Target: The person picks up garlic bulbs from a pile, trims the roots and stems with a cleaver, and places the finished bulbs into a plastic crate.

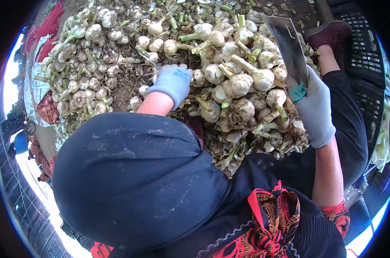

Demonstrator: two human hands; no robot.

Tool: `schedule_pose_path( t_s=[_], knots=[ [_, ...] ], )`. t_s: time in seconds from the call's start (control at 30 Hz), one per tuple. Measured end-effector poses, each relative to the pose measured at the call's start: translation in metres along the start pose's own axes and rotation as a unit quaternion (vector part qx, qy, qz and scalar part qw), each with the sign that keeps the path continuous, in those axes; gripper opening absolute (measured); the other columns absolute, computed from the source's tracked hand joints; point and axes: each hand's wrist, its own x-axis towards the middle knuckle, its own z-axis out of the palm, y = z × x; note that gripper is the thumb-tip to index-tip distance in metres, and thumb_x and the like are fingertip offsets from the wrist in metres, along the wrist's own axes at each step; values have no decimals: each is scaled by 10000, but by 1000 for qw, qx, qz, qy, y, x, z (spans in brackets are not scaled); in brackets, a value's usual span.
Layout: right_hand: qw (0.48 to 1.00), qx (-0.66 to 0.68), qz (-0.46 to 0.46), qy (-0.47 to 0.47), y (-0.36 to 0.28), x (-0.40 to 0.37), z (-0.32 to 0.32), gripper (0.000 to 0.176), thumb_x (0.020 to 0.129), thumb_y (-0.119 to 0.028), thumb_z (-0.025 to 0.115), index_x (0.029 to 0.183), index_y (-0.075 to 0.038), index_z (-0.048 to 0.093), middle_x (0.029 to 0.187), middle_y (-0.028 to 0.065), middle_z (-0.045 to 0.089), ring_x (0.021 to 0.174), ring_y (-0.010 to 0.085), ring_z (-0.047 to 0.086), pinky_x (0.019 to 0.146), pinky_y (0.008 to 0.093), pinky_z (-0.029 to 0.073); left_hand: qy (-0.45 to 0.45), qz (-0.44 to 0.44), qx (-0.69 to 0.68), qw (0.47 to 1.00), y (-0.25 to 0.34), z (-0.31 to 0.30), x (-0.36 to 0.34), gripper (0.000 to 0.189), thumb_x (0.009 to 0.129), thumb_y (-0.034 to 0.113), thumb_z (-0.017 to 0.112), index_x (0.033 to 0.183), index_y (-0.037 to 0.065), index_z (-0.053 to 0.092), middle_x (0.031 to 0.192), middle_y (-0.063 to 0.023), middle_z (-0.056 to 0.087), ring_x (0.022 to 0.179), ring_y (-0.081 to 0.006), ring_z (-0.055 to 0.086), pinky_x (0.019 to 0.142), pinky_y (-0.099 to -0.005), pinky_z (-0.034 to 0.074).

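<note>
My left hand (171,84), in a grey-blue glove, reaches over my knee into the garlic pile. Its fingertips point down among the bulbs and are partly hidden, so what they hold cannot be made out. To its right lies a heap of large garlic bulbs (240,84) with cut stems. My right hand (314,107), also gloved, is closed round the handle of a wide metal blade (287,45), which points up and to the left above the heap's right side. Green material is wrapped at the base of the blade.
Smaller garlic bulbs (79,99) spread across the left. Black plastic crates (362,51) stand at the right, beside my outstretched leg and dark red shoe (330,33). A red net bag (48,28) lies at the upper left. My bent knee (130,172) fills the lower left.
</note>
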Motion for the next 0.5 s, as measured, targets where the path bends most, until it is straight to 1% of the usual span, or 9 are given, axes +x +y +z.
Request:
schedule_pose_path(
  t_s=[0.1, 0.13, 0.2, 0.23, 0.27, 0.3, 0.4, 0.43, 0.5],
  knots=[
    [1000, -13, 10, 11, 4, -6, -3, 304, 912, -192, 668, 1131, 14, 622, 890, 220, 695, 852, 344, 706, 733, 384, 532, 72, -39, -75, 994, -9, 8, -11, 233, 920, 237, 576, 1087, 107, 672, 1074, -119, 664, 1004, -300, 669, 899, -413, 523],
    [1000, -8, 7, 17, 8, -7, -3, 300, 912, -193, 668, 1127, 11, 623, 888, 220, 694, 850, 348, 704, 731, 385, 532, 58, -74, -132, 987, -15, 5, -17, 268, 933, 229, 556, 1147, 116, 671, 1135, -137, 660, 1005, -312, 670, 909, -416, 522],
    [1000, 1, -6, 25, 15, -6, -5, 290, 911, -194, 668, 1119, 4, 623, 885, 222, 691, 847, 358, 700, 727, 387, 530, 208, -75, -272, 936, -28, 18, -38, 333, 898, 172, 603, 1216, 80, 637, 1108, -99, 691, 982, -255, 679, 865, -396, 535],
    [1000, 2, -10, 26, 16, -5, -5, 292, 911, -196, 668, 1118, 5, 621, 884, 223, 690, 846, 360, 699, 727, 388, 530, 228, -82, -424, 873, -30, 24, -41, 360, 904, 150, 603, 1257, 73, 612, 1120, -99, 688, 977, -237, 675, 848, -370, 533],
    [999, 3, -16, 28, 17, -5, -4, 294, 911, -198, 668, 1118, 6, 620, 884, 224, 689, 845, 362, 697, 727, 389, 529, 243, -85, -564, 785, -29, 24, -45, 391, 911, 128, 603, 1297, 67, 586, 1132, -99, 684, 973, -219, 670, 830, -344, 531],
    [999, 5, -21, 29, 15, -4, -4, 296, 911, -199, 668, 1118, 7, 619, 884, 225, 688, 845, 364, 696, 728, 390, 528, 252, -84, -688, 676, -30, 24, -51, 425, 917, 106, 603, 1337, 60, 560, 1144, -98, 680, 968, -201, 666, 813, -318, 529],
    [1000, -5, -8, 4, 2, -1, -5, 319, 905, -195, 676, 1131, 22, 615, 886, 233, 684, 847, 374, 693, 731, 391, 526, 216, -11, -838, 502, -20, -7, -82, 513, 923, 44, 599, 1416, 36, 456, 1188, -117, 648, 990, -174, 641, 772, -275, 523],
    [1000, 1, -1, -1, -1, -1, -4, 310, 899, -183, 681, 1123, 22, 615, 892, 240, 682, 843, 382, 690, 728, 402, 527, 196, 69, -861, 465, -17, -18, -83, 581, 912, 38, 608, 1451, 33, 390, 1188, -123, 635, 996, -190, 641, 737, -305, 556],
    [999, -27, -24, 20, -6, -1, 1, 291, 896, -177, 683, 1110, 10, 616, 900, 244, 681, 842, 386, 688, 724, 410, 529, 185, 178, -860, 441, -11, -28, -70, 621, 905, 48, 622, 1466, 25, 356, 1147, -115, 638, 991, -186, 641, 717, -334, 573]
  ],
)
